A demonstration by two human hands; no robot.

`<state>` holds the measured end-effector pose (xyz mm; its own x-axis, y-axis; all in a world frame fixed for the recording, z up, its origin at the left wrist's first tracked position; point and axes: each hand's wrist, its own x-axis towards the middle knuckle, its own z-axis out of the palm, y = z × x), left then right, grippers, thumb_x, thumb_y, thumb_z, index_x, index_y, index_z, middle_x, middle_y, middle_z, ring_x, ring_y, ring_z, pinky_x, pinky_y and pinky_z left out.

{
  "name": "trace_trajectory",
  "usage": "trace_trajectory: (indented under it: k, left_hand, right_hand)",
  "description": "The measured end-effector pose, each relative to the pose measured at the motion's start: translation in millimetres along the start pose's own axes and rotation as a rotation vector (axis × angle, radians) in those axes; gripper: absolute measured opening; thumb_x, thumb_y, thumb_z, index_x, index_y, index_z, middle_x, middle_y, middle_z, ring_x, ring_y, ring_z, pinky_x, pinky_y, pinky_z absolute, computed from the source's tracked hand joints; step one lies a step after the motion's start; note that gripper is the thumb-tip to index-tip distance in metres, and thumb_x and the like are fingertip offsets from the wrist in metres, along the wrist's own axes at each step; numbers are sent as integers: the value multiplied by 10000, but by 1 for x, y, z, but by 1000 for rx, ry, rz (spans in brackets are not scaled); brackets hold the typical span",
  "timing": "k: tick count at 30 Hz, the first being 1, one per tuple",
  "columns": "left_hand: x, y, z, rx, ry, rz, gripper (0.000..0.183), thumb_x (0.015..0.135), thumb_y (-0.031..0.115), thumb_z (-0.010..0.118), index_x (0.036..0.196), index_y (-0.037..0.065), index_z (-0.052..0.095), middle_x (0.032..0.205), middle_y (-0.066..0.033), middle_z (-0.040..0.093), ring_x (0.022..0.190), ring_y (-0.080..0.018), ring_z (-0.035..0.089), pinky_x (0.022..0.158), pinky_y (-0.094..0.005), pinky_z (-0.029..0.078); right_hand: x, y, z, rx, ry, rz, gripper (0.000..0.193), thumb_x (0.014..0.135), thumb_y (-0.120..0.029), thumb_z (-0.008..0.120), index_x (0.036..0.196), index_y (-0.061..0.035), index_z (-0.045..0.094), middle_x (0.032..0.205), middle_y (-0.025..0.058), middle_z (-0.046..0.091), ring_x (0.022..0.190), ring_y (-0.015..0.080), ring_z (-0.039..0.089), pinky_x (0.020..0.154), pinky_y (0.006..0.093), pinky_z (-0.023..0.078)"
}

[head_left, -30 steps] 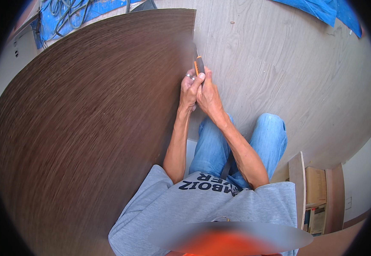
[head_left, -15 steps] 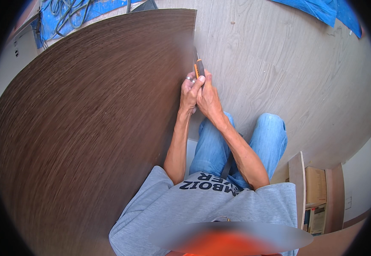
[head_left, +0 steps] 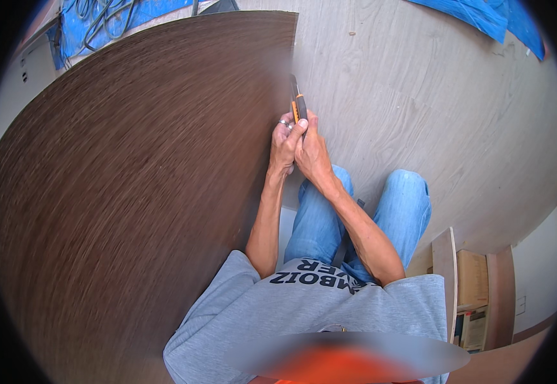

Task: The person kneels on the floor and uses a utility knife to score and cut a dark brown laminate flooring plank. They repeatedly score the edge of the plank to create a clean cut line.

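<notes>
A black-and-orange utility knife (head_left: 300,105) points away from me, its blade at the right edge of a large dark brown wood-grain panel (head_left: 144,160). My left hand (head_left: 283,147) is closed round the handle, its thumb pressed on top and a ring on one finger. Close against it, my right hand (head_left: 312,153) is wrapped round the same handle from the right. The handle's lower end is hidden between the palms. A blurred patch covers the panel edge just beyond the blade, so the contact there is hard to make out.
Pale wood-grain flooring (head_left: 387,96) stretches to the right of the panel. Blue sheeting (head_left: 467,16) lies at the far right, and cables (head_left: 109,22) rest on more blue sheeting at the far left. A shelf unit with a cardboard box (head_left: 472,280) stands at near right.
Both hands and the knife have drawn back very slightly toward me along the panel edge. The grip looks the same.
</notes>
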<state>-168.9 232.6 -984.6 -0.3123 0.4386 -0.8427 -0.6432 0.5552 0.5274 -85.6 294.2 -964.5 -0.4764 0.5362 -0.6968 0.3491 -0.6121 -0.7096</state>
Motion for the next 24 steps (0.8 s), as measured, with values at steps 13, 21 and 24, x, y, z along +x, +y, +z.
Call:
trace_trajectory:
  k: [13,21,24]
  left_hand:
    - [-9,-6,-6,12,15,-30,568,933,264,674,1339,-22,399,1089,-111,626,942,-140,621,822,-283,509]
    - [-17,-11,-5,1,20,-23,536,941,254,662,1331,-16,413,1076,-106,628,940,-139,622,822,-282,509]
    - [-19,-13,-6,2,24,-27,519,946,248,656,1325,-16,420,1070,-102,628,935,-137,621,820,-280,508]
  right_hand:
    - [-9,13,5,-18,-26,0,461,1025,-276,438,1379,6,347,953,308,673,907,498,669,716,523,533]
    - [-18,6,3,-27,-33,57,464,1021,-284,452,1373,3,358,1036,283,668,975,481,658,787,510,522]
    - [-21,8,4,-23,-21,76,468,1017,-283,460,1374,3,358,1062,283,662,1011,479,647,815,507,515]
